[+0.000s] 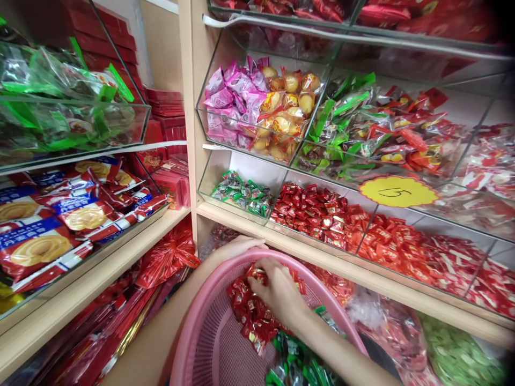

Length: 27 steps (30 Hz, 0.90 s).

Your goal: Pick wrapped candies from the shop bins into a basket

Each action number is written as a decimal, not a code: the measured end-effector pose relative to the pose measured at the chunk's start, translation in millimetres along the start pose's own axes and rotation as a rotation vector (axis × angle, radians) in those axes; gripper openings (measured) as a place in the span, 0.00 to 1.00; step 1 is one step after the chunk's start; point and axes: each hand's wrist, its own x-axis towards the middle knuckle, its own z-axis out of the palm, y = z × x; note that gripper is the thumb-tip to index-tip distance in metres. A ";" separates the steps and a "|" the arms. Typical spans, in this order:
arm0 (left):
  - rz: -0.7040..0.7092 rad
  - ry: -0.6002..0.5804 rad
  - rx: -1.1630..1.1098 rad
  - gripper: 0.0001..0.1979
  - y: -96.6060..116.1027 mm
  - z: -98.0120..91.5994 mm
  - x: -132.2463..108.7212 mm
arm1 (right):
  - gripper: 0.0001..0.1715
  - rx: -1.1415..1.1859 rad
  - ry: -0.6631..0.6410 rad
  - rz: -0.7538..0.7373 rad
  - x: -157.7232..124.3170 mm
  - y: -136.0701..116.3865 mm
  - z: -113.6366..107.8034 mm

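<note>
A pink plastic mesh basket [213,300] fills the lower middle, tilted toward me. My left hand [241,247] grips its far rim, the arm running along the outside left wall. My right hand [277,289] is down inside the basket, its fingers curled into a pile of small red-wrapped candies [251,308]. Part of that pile is hidden beneath the palm. Nearer to me in the same basket lie green-wrapped candies [298,359], partly covered by my right forearm.
Just beyond the basket, a low shelf has clear bins of green candies [243,193], dark red candies [308,212] and brighter red candies [396,246]. Bins above hold purple packets [229,99]. A yellow price tag [398,192] hangs right. Cookie packs [80,209] sit left.
</note>
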 end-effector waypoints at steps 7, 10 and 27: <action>0.013 0.006 0.060 0.23 1.8 1.1 -0.2 | 0.05 -0.178 -0.105 0.011 -6.5 -11.6 5.3; 0.017 0.025 0.081 0.22 -0.8 -1.1 2.3 | 0.08 -0.327 -0.210 -0.013 -3.2 -27.2 18.6; 0.026 0.046 0.088 0.22 -7.1 -2.1 6.5 | 0.14 -0.528 -0.170 -0.028 3.4 -20.7 31.3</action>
